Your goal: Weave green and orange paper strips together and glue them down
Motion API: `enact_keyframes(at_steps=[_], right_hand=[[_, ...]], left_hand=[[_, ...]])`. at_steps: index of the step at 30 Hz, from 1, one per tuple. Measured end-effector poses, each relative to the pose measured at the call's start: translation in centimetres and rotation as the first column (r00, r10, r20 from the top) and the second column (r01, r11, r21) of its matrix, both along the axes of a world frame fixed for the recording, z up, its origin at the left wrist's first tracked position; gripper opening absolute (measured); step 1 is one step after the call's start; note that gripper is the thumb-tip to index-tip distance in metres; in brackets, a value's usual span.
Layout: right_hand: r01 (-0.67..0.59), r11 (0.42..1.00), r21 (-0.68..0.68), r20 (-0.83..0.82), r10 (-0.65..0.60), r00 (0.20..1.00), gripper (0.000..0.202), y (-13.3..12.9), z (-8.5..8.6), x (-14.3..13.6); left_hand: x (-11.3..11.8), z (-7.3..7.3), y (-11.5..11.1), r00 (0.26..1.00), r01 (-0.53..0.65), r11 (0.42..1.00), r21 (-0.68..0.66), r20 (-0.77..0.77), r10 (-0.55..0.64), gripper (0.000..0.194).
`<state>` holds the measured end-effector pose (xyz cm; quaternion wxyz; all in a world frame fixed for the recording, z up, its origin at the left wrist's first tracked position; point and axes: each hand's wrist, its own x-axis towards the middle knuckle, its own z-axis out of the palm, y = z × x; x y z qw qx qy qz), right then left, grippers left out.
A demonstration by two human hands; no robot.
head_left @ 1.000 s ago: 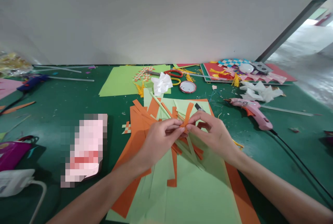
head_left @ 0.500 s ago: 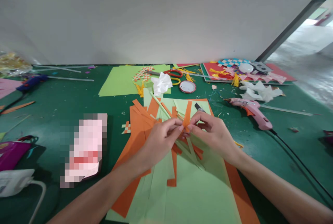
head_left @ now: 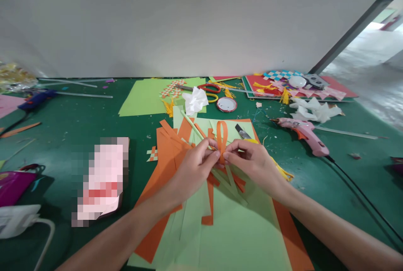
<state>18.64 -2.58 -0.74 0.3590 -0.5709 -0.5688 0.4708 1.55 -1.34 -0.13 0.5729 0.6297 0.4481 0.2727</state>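
Observation:
My left hand [head_left: 201, 157] and my right hand [head_left: 247, 157] meet over a stack of paper, fingertips pinched. Between them stands an orange paper strip [head_left: 222, 130], bent into an upright loop whose lower end both hands grip. Beneath lie pale green sheets [head_left: 239, 229] and orange sheets [head_left: 157, 220], with several loose orange and green strips scattered on top. A dark-tipped tool [head_left: 242, 131] with a yellow part lies just beyond my right hand, partly covered by it. The lower end of the loop is hidden by my fingers.
To the right lies a pink glue gun [head_left: 304, 132] with its cord. At left are a phone [head_left: 105, 178], a white charger [head_left: 20, 220] and a blue glue gun [head_left: 37, 100]. Scissors [head_left: 209, 88], crumpled tissue [head_left: 195, 101] and a round lid [head_left: 226, 104] lie toward the wall.
The orange strip now shows an open loop, where before it looked like a single flat band. My right hand has shifted slightly, uncovering more of the dark-tipped tool and yellow threads.

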Motion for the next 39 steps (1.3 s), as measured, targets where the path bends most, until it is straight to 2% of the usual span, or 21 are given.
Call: enact_keyframes(at_steps=[6,9,15,24,28,34,39], right_hand=[[-0.011,1.000,0.019,0.018,0.010,1.000,0.015,0.0,-0.1,0.1],[-0.009,1.000,0.022,0.019,0.008,1.000,0.013,-0.1,0.0,0.1],[-0.010,0.999,0.041,-0.003,0.010,1.000,0.012,0.0,-0.2,0.1],[-0.022,0.999,0.036,-0.018,0.022,1.000,0.014,0.1,-0.4,0.2],[-0.043,0.998,0.044,-0.041,0.045,0.998,0.014,0.3,-0.4,0.5],[-0.197,0.980,-0.019,-0.149,0.192,0.970,0.022,0.5,0.0,1.1],[-0.198,0.976,-0.089,-0.313,0.161,0.936,0.028,0.3,0.0,1.2]], left_hand=[[0.0,0.2,0.0,1.000,-0.003,1.000,-0.018,-0.018,0.003,0.011],[-0.1,0.1,-0.1,1.000,-0.010,0.999,-0.038,0.023,0.011,0.010],[-0.3,-0.2,-0.2,0.996,0.047,0.996,-0.074,0.077,-0.042,0.010],[-0.1,-0.3,0.0,0.999,0.034,0.998,-0.048,0.034,-0.033,0.022],[-0.2,-0.3,-0.2,0.998,0.036,0.997,-0.067,0.060,-0.032,0.032],[-0.2,-0.4,-0.6,0.973,0.115,0.982,-0.151,0.215,-0.081,0.052],[-0.3,-0.2,-0.4,0.955,0.155,0.966,-0.209,0.282,-0.092,0.052]])
